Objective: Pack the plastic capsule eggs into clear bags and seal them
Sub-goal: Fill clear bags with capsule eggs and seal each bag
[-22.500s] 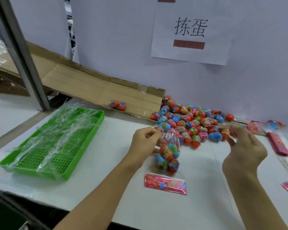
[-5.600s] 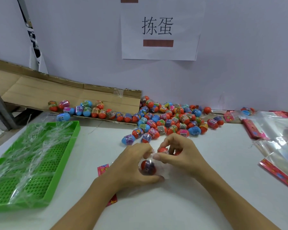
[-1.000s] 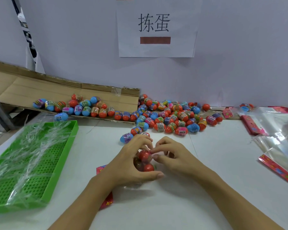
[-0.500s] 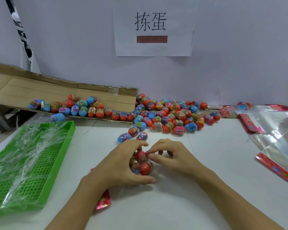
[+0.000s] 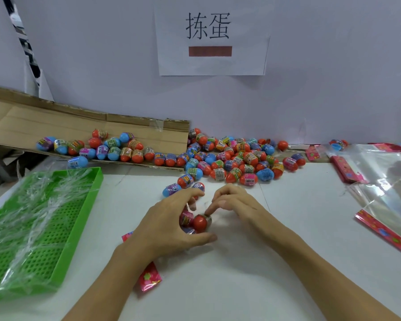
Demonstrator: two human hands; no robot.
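A clear bag with a pink printed header [image 5: 149,276] lies on the white table under my left forearm. My left hand [image 5: 169,225] curls round the bag's open end, where red capsule eggs [image 5: 196,222] show inside. My right hand [image 5: 232,205] is just right of it, fingers curled, one fingertip touching the top of a red egg at the bag's mouth. A pile of red and blue capsule eggs [image 5: 236,161] lies behind my hands against the wall. Three loose eggs [image 5: 183,184] sit just beyond my left fingers.
A green perforated tray [image 5: 39,228] covered in crinkled clear film sits at the left. A cardboard ramp [image 5: 83,130] with more eggs [image 5: 97,147] slopes along the back left. Empty clear bags with pink headers [image 5: 384,181] lie at the right. A paper sign [image 5: 211,35] hangs on the wall.
My hands have stayed at the bag's mouth while more red eggs went in; the right fingers have shifted slightly over the top egg. The camera has drifted a little.
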